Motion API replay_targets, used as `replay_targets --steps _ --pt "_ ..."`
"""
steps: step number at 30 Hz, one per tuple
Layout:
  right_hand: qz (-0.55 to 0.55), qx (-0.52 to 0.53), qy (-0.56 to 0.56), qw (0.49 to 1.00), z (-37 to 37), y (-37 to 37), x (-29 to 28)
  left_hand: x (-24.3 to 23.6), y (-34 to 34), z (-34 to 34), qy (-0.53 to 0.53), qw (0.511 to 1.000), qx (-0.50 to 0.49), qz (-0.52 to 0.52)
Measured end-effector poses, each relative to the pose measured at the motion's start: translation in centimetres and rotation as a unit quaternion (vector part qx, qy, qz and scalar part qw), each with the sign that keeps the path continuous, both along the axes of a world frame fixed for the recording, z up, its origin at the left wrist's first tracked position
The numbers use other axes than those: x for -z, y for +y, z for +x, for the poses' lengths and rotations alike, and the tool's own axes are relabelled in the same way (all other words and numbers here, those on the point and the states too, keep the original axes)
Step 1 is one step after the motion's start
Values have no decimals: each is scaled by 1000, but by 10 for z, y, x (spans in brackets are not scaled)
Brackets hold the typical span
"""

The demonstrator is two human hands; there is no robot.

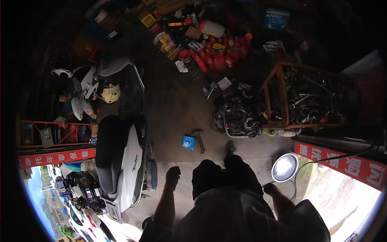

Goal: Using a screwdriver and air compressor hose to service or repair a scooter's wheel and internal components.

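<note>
Lamp [284, 167], a round lit disc with a black cable, sits on the floor just far of the right hand [269, 188], which reaches toward it, grip unclear; left hand [173, 176] hangs fisted, empty, beside the scooter [121, 157]

Open floor [177, 109] straight ahead, just a hammer [198, 140] and blue box [188, 142] there; scooter [121, 153] crowds the left, parts pile [238, 115] and rack [300, 99] block the right.

Left hand [173, 176] at 7 o'clock, grip curled into a loose fist, arm hanging straight; right hand [269, 188] at 5 o'clock, grip state hidden, forearm angled outward.
</note>
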State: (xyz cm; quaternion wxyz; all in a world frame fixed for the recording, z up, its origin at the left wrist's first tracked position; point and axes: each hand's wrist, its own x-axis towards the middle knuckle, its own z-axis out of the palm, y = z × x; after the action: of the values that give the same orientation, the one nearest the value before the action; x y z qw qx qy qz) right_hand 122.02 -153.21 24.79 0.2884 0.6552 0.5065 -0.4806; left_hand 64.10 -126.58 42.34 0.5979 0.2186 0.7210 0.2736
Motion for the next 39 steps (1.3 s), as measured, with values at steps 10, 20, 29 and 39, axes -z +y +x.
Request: replay_targets --steps 10,20,29,39 --pt "364 320 270 832 -75 302 -7 47 45 -102 127 892 198 -386" --pt "263 394 -36 880 -133 581 21 185 437 -144 321 825 462 45" --pt "247 141 -70 956 -90 698 188 406 596 -48 340 645 683 48" --pt "355 122 -123 919 -64 654 220 616 657 169 378 600 686 161"
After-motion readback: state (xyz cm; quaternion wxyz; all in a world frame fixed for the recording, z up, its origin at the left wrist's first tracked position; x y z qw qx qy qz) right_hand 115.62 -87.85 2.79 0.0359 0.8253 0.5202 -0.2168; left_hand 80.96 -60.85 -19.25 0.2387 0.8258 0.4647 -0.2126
